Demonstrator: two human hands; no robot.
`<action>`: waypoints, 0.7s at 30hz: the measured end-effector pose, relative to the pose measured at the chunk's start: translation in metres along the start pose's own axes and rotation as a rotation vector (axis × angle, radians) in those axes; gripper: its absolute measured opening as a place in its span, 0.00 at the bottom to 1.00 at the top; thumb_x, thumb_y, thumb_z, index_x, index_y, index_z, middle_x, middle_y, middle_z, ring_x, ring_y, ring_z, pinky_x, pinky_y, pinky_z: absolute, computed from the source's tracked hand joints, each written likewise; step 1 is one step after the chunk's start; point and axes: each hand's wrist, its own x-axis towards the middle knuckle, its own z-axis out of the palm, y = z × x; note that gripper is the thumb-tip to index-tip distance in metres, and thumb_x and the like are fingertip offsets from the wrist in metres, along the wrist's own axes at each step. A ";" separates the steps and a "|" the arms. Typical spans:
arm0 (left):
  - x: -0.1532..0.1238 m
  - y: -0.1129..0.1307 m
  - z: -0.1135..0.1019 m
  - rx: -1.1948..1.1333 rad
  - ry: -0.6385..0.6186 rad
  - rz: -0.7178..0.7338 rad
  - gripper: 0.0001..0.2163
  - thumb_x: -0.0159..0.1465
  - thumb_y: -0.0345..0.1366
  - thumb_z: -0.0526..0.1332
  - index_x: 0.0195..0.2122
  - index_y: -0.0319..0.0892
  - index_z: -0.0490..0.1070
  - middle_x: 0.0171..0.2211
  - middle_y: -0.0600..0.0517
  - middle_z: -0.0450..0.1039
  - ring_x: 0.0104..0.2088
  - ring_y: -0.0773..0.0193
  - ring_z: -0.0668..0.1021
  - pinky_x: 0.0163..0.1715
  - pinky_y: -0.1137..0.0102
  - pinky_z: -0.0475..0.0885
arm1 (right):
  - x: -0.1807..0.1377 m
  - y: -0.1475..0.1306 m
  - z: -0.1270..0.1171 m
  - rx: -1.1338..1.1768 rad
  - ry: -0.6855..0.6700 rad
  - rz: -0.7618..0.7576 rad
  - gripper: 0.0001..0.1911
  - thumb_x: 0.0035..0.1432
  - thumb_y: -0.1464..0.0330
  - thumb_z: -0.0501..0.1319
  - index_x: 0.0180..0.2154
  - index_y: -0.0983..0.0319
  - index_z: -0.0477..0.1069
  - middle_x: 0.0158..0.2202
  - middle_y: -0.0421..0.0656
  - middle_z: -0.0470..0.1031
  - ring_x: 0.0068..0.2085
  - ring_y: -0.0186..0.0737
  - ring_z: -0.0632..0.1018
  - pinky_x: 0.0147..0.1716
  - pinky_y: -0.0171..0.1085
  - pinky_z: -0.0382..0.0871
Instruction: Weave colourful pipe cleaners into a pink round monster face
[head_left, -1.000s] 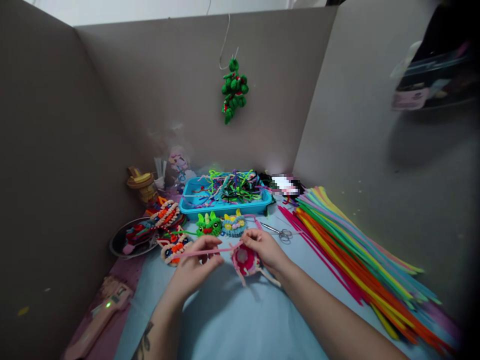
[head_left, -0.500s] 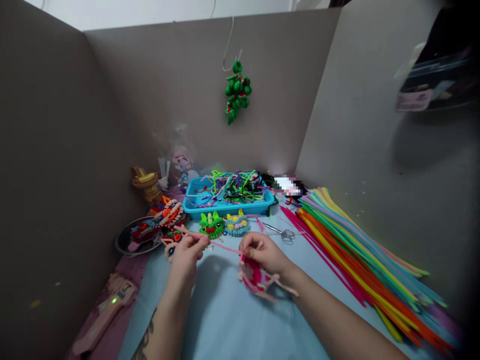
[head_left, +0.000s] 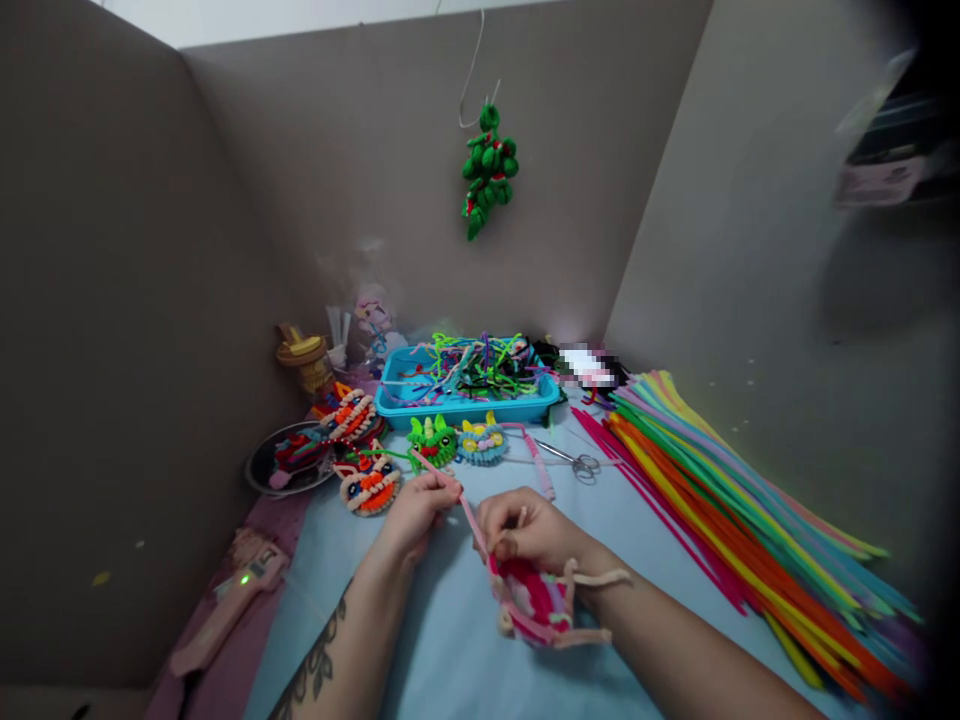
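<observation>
Between finger and thumb, my left hand (head_left: 421, 512) pinches a pink pipe cleaner (head_left: 471, 520) whose free end sticks out past the fingers. The strip runs taut down to my right hand (head_left: 529, 532), which is closed on the upper edge of a pink and magenta pipe-cleaner piece (head_left: 536, 600). That piece is curved like a small cup, with pale ends poking out at the lower right. Beyond the hands lie a green animal face (head_left: 433, 443), a light-blue and yellow one (head_left: 482, 443) and an orange and cream one (head_left: 369, 487).
A blue tray (head_left: 469, 412) of tangled pipe-cleaner scraps stands at the back. Scissors (head_left: 577, 462) lie right of centre. Long coloured pipe cleaners (head_left: 735, 510) spread along the right side. At left are a round bowl (head_left: 259, 470) and a pink tool with a green light (head_left: 232, 600).
My left hand has moved right and slightly down, nearer my right hand. The pink strip now slants more steeply, and the pink piece sits lower and to the right. The camera view has shifted slightly.
</observation>
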 end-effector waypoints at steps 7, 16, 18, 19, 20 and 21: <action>-0.010 0.002 0.003 -0.200 -0.201 0.027 0.21 0.54 0.45 0.67 0.47 0.46 0.68 0.46 0.49 0.71 0.31 0.68 0.75 0.26 0.74 0.71 | 0.008 0.000 0.004 0.118 0.364 -0.189 0.15 0.44 0.59 0.71 0.24 0.60 0.70 0.24 0.37 0.71 0.27 0.33 0.71 0.27 0.32 0.64; -0.020 -0.008 0.015 -0.354 -0.642 -0.062 0.37 0.53 0.51 0.66 0.62 0.53 0.53 0.44 0.45 0.72 0.39 0.53 0.78 0.33 0.61 0.76 | 0.010 0.000 -0.008 -0.095 0.518 -0.430 0.04 0.50 0.66 0.68 0.27 0.57 0.74 0.32 0.39 0.75 0.38 0.39 0.76 0.41 0.38 0.70; -0.020 -0.007 0.014 -0.380 -0.604 -0.032 0.33 0.56 0.50 0.63 0.61 0.53 0.55 0.49 0.44 0.71 0.40 0.53 0.78 0.32 0.63 0.76 | 0.010 0.001 -0.008 -0.185 0.433 -0.468 0.02 0.51 0.68 0.67 0.28 0.56 0.75 0.34 0.40 0.76 0.44 0.41 0.75 0.50 0.43 0.66; -0.020 -0.006 0.014 -0.382 -0.577 -0.022 0.31 0.57 0.50 0.62 0.61 0.53 0.56 0.50 0.44 0.69 0.42 0.53 0.78 0.31 0.64 0.76 | 0.011 0.001 -0.007 -0.228 0.405 -0.473 0.02 0.52 0.68 0.66 0.28 0.56 0.75 0.35 0.41 0.76 0.46 0.42 0.74 0.52 0.45 0.64; -0.020 -0.005 0.014 -0.378 -0.548 -0.016 0.30 0.58 0.49 0.62 0.60 0.53 0.57 0.51 0.43 0.69 0.43 0.52 0.77 0.30 0.65 0.76 | 0.011 0.002 -0.008 -0.271 0.387 -0.468 0.02 0.53 0.69 0.66 0.28 0.56 0.75 0.36 0.41 0.76 0.48 0.43 0.74 0.53 0.46 0.64; -0.020 -0.003 0.014 -0.371 -0.520 -0.013 0.29 0.58 0.47 0.63 0.60 0.52 0.58 0.51 0.44 0.69 0.43 0.52 0.77 0.30 0.66 0.76 | 0.011 0.003 -0.008 -0.313 0.383 -0.454 0.02 0.54 0.69 0.65 0.29 0.56 0.75 0.37 0.42 0.76 0.49 0.43 0.73 0.52 0.46 0.64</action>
